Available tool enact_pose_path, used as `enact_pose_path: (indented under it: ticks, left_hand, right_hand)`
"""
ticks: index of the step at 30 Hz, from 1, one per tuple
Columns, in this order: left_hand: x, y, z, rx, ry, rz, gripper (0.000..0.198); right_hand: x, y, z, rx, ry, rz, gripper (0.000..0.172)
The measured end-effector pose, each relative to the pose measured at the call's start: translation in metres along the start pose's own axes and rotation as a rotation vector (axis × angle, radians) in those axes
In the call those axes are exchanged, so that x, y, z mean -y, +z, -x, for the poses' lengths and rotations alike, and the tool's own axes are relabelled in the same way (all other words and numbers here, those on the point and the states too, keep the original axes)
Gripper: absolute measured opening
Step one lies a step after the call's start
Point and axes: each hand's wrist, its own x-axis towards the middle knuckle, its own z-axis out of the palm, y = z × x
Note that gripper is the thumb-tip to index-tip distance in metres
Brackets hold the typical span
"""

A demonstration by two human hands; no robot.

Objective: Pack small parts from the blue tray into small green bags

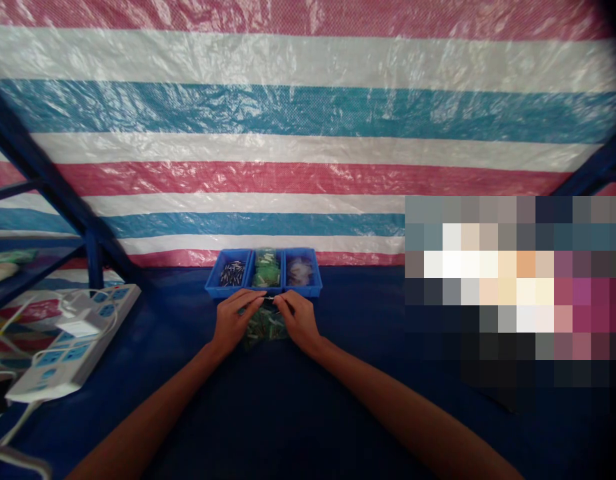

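My left hand [235,321] and my right hand [298,322] meet at the fingertips above a clear plastic bag of green pieces [265,331]. Both seem to pinch its top edge, where a thin dark bit shows, though the fingers hide the detail. Just beyond them stands a row of three joined blue plastic bins. The left bin [232,273] holds small metal-and-black pins, the middle bin [267,270] holds green items in bags, and the right bin [301,272] holds clear plastic bags.
The bins and bag rest on a dark blue table cover [298,400]. A white power strip [73,343] with a plugged-in adapter lies to the left, beside a blue metal shelf frame [48,173]. A striped tarpaulin [308,113] hangs behind. A pixelated patch [508,293] hides the right side.
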Motion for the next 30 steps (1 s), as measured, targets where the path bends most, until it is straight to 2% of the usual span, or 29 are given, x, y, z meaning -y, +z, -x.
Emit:
enact_pose_path:
  ticks: [5, 11, 14, 19, 25, 30]
  left_hand:
    - [-0.005, 0.000, 0.001, -0.038, -0.169, 0.109, 0.024]
    - [-0.008, 0.006, 0.002, -0.076, -0.202, 0.233, 0.021]
    - [-0.008, 0.008, 0.001, -0.060, -0.217, 0.219, 0.021]
    - [-0.003, 0.011, 0.000, -0.014, -0.169, 0.039, 0.026]
    - [0.002, 0.012, 0.001, 0.073, 0.023, -0.106, 0.031]
    - [0.005, 0.012, 0.003, -0.007, -0.004, -0.090, 0.020]
  right_hand:
    - [0.002, -0.001, 0.000, -0.046, 0.027, -0.024, 0.029]
    - [0.003, -0.001, 0.001, -0.073, 0.034, -0.049, 0.030]
    - [0.004, -0.002, 0.001, -0.078, 0.028, -0.050, 0.030]
    - [0.004, -0.003, 0.001, -0.071, 0.028, -0.059, 0.030]
    - [0.006, -0.003, 0.001, -0.084, 0.029, -0.062, 0.030]
    - [0.007, -0.004, 0.001, -0.095, 0.034, -0.057, 0.032]
